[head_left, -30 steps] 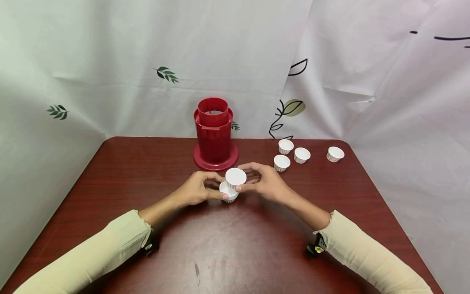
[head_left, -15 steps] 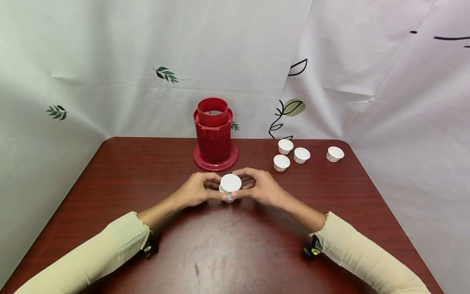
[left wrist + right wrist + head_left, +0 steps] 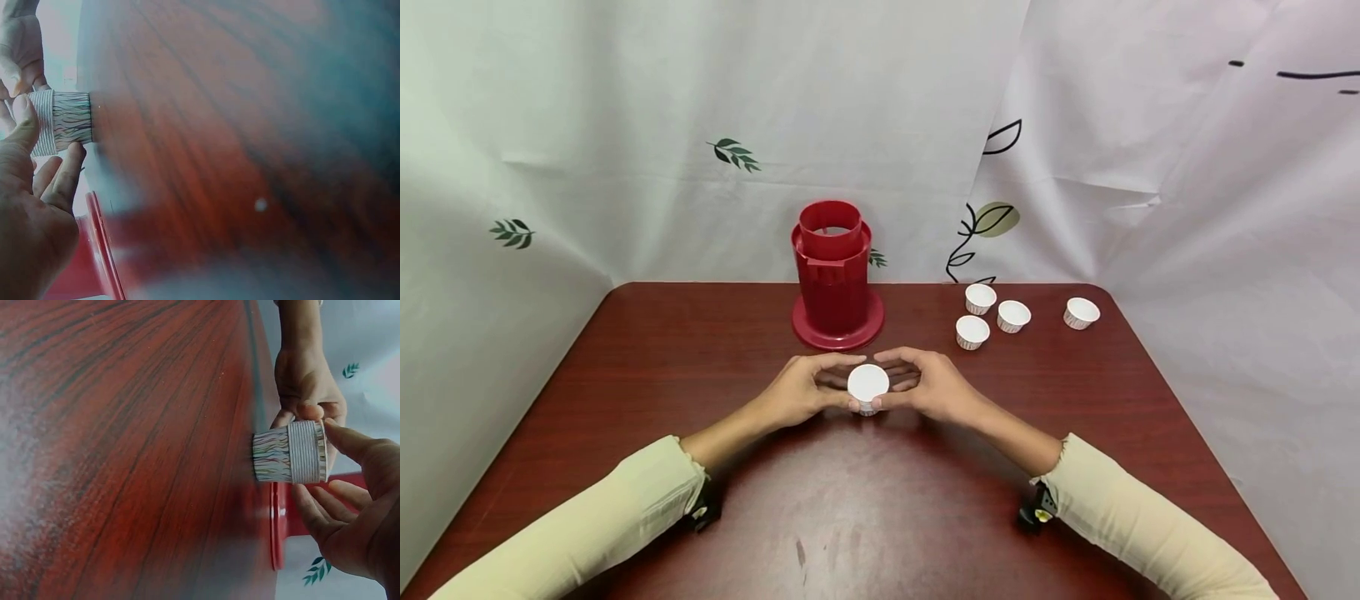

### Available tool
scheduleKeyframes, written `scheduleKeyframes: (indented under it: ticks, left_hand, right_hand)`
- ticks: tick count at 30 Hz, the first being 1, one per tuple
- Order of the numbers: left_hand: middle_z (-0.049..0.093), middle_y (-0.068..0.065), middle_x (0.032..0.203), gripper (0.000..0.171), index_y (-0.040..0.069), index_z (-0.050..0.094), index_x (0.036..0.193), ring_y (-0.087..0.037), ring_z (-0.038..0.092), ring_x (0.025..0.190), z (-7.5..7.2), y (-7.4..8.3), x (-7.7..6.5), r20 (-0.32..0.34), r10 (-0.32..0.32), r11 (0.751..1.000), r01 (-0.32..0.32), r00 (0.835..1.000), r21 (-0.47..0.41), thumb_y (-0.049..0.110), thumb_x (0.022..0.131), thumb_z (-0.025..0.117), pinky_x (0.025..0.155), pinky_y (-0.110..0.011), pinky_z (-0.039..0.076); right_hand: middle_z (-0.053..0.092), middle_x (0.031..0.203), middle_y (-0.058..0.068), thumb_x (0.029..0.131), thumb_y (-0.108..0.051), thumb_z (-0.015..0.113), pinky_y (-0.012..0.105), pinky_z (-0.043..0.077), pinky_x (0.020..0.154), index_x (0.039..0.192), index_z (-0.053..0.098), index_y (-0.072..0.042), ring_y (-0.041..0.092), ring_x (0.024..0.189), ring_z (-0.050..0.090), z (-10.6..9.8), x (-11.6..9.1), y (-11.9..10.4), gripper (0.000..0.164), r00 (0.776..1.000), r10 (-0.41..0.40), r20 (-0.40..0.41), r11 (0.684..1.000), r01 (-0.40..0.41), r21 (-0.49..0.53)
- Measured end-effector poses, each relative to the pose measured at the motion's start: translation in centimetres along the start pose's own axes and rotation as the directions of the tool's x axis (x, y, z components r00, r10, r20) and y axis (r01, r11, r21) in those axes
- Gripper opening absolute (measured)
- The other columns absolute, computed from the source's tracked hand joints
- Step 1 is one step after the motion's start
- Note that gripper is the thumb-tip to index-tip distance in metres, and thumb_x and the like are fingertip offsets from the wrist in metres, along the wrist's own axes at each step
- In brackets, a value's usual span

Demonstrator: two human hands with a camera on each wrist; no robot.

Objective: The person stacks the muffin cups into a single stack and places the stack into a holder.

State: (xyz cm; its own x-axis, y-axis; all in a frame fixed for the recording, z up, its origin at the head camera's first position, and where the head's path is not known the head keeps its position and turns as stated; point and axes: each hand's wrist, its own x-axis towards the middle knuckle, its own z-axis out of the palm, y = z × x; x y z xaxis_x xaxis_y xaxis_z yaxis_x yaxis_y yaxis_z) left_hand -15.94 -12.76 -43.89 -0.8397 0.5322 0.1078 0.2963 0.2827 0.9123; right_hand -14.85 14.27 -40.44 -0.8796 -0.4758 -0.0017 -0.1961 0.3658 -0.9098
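A short stack of nested white paper baking cups (image 3: pixel 868 383) stands upright on the table in front of me. In the right wrist view the stack (image 3: pixel 290 453) shows a streaky-patterned bottom cup and a ribbed band of many rims, with the topmost cup's rim sticking out slightly. My left hand (image 3: pixel 797 390) holds the stack from the left, thumb in front and fingers behind. From the right, my right hand (image 3: pixel 942 387) grips its upper part between thumb and fingers. The two thumb tips are close together at the front of the stack.
Behind the stack stands a red plastic cylinder (image 3: pixel 835 292) on a round base. Several single white paper cups (image 3: pixel 973 332) sit at the back right, one cup (image 3: pixel 1081 313) apart near the corner. A white patterned curtain (image 3: pixel 700 100) hangs behind the brown table (image 3: pixel 700 325).
My right hand has brought a cup left and down onto the stack, and it now sits nested there. The left hand has stayed around the stack. The view has shifted slightly.
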Motion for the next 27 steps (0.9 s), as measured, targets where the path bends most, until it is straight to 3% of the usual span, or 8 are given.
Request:
scheduleKeyframes:
  ticks: [10,19,27]
  left_hand:
    - [0.081,-0.015,0.138,0.056,0.011,0.075,0.148,-0.028,0.086,0.11,0.02,0.07,-0.25,0.006,-0.011,1.0,0.011,1.0,-0.013,0.012,0.095,0.092,0.087,-0.022,0.068]
    - [0.083,-0.014,0.135,0.053,0.007,0.078,0.143,-0.027,0.087,0.105,-0.15,0.4,-0.03,0.011,0.009,1.0,-0.009,1.0,0.017,0.013,0.094,0.094,0.085,-0.023,0.069]
    - [0.083,-0.013,0.134,0.053,0.006,0.08,0.14,-0.022,0.087,0.105,-0.5,0.68,0.54,0.039,0.025,0.997,-0.028,0.999,0.074,0.014,0.091,0.097,0.087,-0.025,0.071]
  right_hand:
    - [0.083,0.133,0.018,0.093,-0.011,0.094,0.033,0.07,0.102,0.14,0.076,-0.002,0.031,0.123,0.082,0.05,-0.44,0.42,0.051,1.0,0.002,0.021,1.0,-0.003,0.029]
    - [0.083,0.135,0.009,0.093,-0.024,0.096,0.023,0.068,0.095,0.136,0.082,-0.006,0.014,0.116,0.082,-0.5,-0.16,0.68,0.049,0.997,-0.062,0.041,0.983,0.068,-0.168]
    - [0.083,0.132,0.006,0.09,-0.025,0.098,0.015,0.064,0.086,0.134,0.083,-0.01,0.009,0.111,0.082,-0.87,0.26,0.96,0.049,0.998,-0.041,0.043,0.981,0.048,-0.19]
